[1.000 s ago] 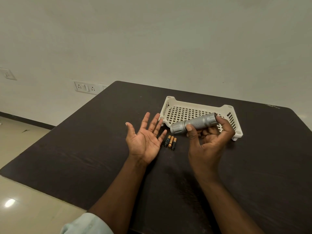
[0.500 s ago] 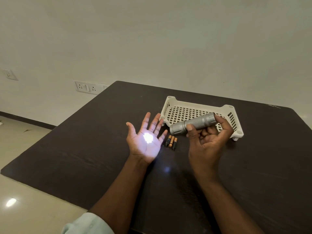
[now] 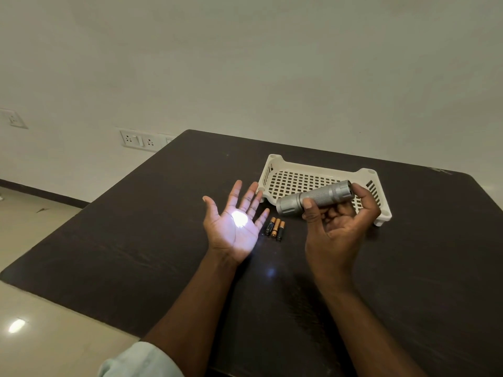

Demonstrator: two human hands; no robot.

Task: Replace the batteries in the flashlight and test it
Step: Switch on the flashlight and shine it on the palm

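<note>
The right hand [image 3: 336, 224] gripped the grey knurled metal flashlight [image 3: 315, 197], thumb and curled fingers [image 3: 309, 206] wrapped round its barrel, holding it above the dark wood-grain counter [image 3: 136, 240] in front of the white perforated plastic tray [image 3: 283, 165]. Its ribbed head pointed left at the left hand [image 3: 234, 227], which lay palm up with straight, spread fingers and held nothing. A bright white spot of light [image 3: 239, 219] sat on that palm, so the test appeared to be succeeding and the task looked nearly finished.

To do this step well, the beam should be kept steady on the palm long enough to judge whether it flickers, with the grip kept on the textured barrel rather than the smoother head.

Three small cylindrical batteries [image 3: 275, 228], black with copper-coloured ends, lay side by side and touching on the counter between the two hands, probably the spent set. The counter was matte with a faint glossy reflection; the tray's lattice floor looked rigid and light.
</note>
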